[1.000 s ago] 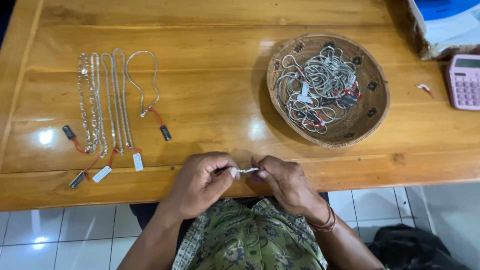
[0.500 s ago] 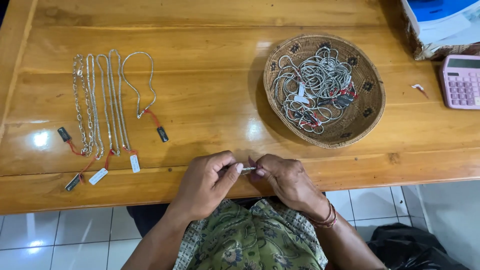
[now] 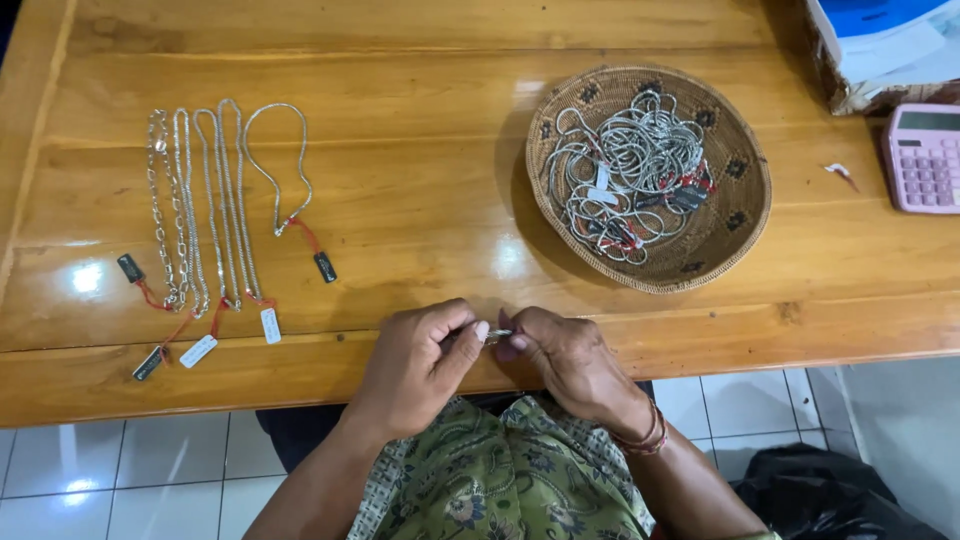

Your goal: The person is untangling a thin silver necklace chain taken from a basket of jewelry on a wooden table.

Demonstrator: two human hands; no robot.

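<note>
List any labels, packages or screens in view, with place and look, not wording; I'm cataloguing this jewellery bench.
White tags: small rectangles on red threads, at the ends of the laid-out chains, table left.
Dark tags: small black rectangles among the same chains.
Tags in the basket: dark and white, tangled among silver chains.
Calculator: pink, grey screen, right edge.
Box: top right corner, blue and white, cropped.

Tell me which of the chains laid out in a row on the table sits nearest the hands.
The rightmost chain, a short loop with a dark tag; the others lie farther left of the hands.
</note>
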